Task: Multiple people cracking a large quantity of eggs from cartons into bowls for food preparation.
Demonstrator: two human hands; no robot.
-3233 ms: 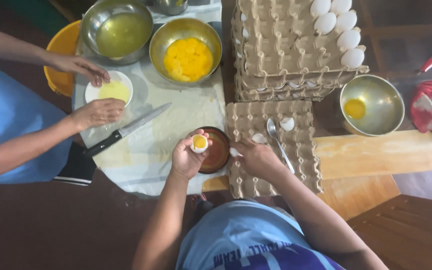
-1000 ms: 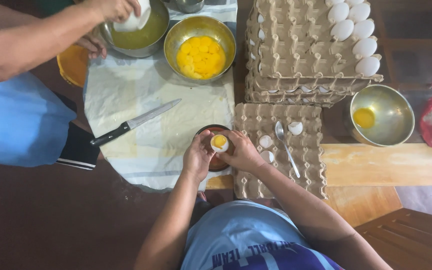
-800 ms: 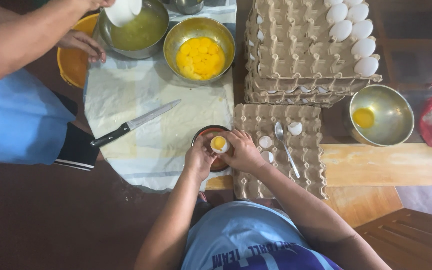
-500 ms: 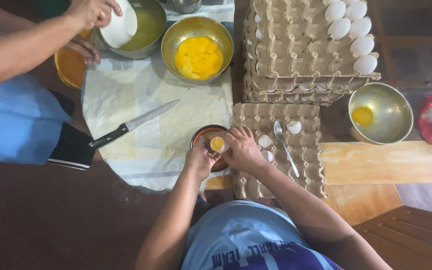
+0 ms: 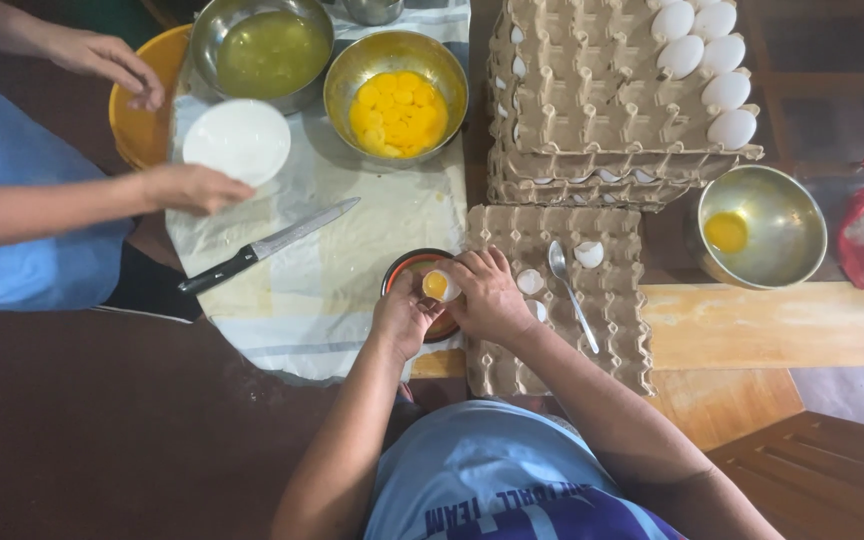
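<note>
Holding a cracked eggshell half between both hands, the person keeps it directly above a small dark bowl on the pale cloth. Left hand pinches the shell from the left side with thumb and fingertips; right hand curls round it from the right, fingers pressed to the shell wall. Shell opening faces up, yolk visible inside. Both hands touch the shell; neither is nearer.

Shell lies just left of the flat egg tray, on which rest a spoon and loose shell pieces. Steel bowl of yolks sits well beyond the hands, up the cloth. Steel bowl with one yolk is off to the right.

Co-worker's hand at left holds a white plate; knife lies diagonally on the cloth.

Hidden: most of the dark bowl's contents, covered by the hands. Second shell half cannot be located.
</note>
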